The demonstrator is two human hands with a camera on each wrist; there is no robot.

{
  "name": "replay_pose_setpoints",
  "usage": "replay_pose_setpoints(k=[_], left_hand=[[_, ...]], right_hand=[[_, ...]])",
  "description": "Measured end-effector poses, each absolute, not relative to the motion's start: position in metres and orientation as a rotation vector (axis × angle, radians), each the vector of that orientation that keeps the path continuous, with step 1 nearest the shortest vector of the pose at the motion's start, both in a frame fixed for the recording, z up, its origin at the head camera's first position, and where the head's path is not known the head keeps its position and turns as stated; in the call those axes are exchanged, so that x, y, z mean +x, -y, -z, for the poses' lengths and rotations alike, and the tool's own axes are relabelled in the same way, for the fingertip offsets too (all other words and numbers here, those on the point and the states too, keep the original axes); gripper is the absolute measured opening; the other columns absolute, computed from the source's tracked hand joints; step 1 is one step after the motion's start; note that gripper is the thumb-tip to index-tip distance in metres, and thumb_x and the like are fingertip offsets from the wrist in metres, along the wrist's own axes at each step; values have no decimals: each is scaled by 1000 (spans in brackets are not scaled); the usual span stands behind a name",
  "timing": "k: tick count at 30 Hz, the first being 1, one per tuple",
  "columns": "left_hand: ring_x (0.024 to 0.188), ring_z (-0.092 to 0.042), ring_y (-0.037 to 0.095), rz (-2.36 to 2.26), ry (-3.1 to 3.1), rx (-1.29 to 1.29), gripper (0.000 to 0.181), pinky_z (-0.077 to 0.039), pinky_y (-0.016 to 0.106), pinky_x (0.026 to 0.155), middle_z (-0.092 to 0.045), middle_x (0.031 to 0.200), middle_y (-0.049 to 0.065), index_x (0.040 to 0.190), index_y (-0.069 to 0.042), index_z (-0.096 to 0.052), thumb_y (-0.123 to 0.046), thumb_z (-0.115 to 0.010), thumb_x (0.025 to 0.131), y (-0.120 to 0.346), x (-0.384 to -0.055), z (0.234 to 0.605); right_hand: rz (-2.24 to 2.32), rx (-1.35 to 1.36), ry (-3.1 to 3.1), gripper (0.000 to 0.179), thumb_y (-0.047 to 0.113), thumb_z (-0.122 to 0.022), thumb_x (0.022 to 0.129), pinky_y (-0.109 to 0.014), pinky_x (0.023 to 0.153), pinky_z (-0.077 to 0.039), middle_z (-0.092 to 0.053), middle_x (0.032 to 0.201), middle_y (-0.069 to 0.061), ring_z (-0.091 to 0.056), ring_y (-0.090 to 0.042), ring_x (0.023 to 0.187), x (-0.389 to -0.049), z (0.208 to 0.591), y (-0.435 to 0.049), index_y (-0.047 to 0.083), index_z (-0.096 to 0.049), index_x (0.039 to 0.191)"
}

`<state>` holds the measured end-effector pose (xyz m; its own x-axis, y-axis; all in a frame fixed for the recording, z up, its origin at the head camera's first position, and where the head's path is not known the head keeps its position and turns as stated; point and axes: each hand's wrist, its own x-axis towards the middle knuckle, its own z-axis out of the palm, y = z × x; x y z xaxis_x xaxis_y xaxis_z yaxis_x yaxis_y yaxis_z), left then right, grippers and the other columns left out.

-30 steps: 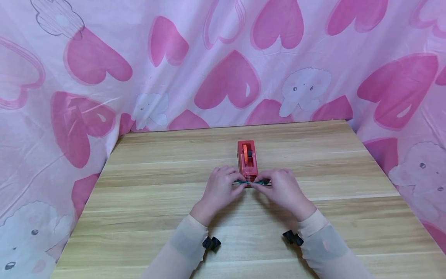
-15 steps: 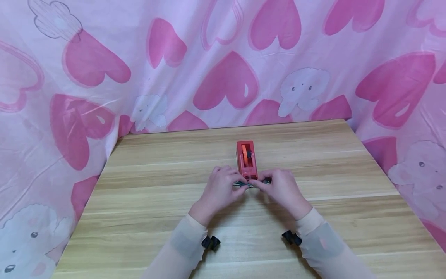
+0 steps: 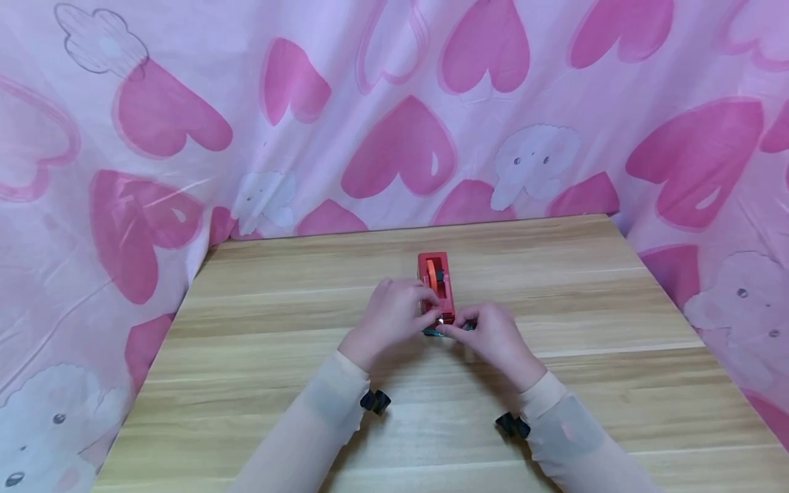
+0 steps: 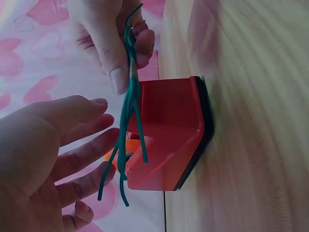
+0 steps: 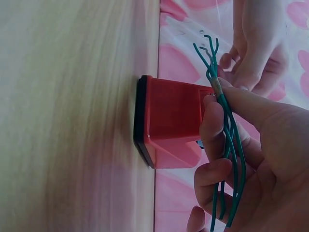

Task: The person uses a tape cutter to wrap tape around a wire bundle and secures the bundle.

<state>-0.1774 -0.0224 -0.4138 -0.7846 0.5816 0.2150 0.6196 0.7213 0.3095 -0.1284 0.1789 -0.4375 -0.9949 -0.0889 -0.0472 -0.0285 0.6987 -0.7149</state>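
Observation:
A bundle of thin green wires [image 5: 231, 140], bound near its middle by a narrow band of tape [image 5: 217, 87], is pinched between the thumb and fingers of my right hand [image 3: 496, 335]. Its loose ends splay out on both sides of the grip. My left hand [image 3: 391, 311] is off the bundle, its fingers spread and lightly bent in the left wrist view, close beside the wires' free ends. Just behind the bundle stands a red tape dispenser [image 3: 448, 298] with an orange roll core [image 3: 431, 275]. In the head view my left fingers overlap the dispenser's front end.
The wooden table [image 3: 277, 356] stretches out around the hands. A pink curtain [image 3: 382, 41] printed with hearts hangs behind it and along both sides. Small black devices [image 3: 376, 402] are strapped at both wrists.
Earlier both hands pinched the bundle in front of the dispenser. My left hand has let go and moved slightly up toward the dispenser, while the right hand keeps its grip.

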Motion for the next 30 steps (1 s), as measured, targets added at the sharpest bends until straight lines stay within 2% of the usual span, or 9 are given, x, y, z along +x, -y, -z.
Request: replay_pose_setpoints(k=[4, 12, 16, 20, 25, 30], left_hand=[[71, -57, 5, 483, 2810, -1029, 19, -43, 30, 73, -77, 93, -11, 103, -27, -82, -41, -78, 91, 19, -184, 410], [72, -59, 6, 390, 2898, -1043, 20, -43, 31, 78, -77, 88, -11, 101, -26, -82, -43, -80, 90, 14, -188, 405], [68, -57, 5, 367, 2933, -1062, 20, -42, 31, 77, -77, 86, -12, 100, -27, -82, -44, -80, 89, 11, -190, 406], [68, -57, 5, 366, 2934, -1074, 21, -45, 29, 78, -76, 84, -12, 99, -26, -82, -44, -81, 89, 10, -191, 408], [72, -60, 5, 419, 2926, -1067, 20, -49, 23, 75, -77, 87, -12, 97, -26, -84, -44, -82, 88, 10, -195, 409], [73, -58, 6, 433, 2925, -1083, 18, -48, 23, 72, -76, 84, -13, 95, -26, -84, -42, -83, 87, 10, -198, 407]], right_hand=[[1204, -82, -2798, 22, 37, -83, 88, -27, 52, -42, -67, 67, 2, -53, -17, 58, -130, 439, -180, 18, -79, 78], [1253, -25, -2709, 23, 39, -83, 88, -26, 52, -41, -68, 70, -2, -52, -16, 58, -130, 444, -181, 18, -80, 78], [1300, -20, -2651, 26, 37, -81, 89, -25, 48, -38, -71, 72, -6, -48, -14, 54, -130, 448, -181, 15, -79, 77], [1313, -22, -2609, 30, 38, -79, 91, -25, 50, -37, -71, 70, -7, -47, -14, 55, -131, 455, -182, 12, -77, 76], [1318, -13, -2550, 35, 39, -76, 94, -24, 51, -35, -68, 66, -6, -48, -14, 55, -138, 459, -184, 9, -74, 75], [1313, -15, -2541, 37, 41, -77, 93, -24, 49, -35, -66, 64, -7, -49, -15, 53, -143, 456, -184, 8, -74, 76]])
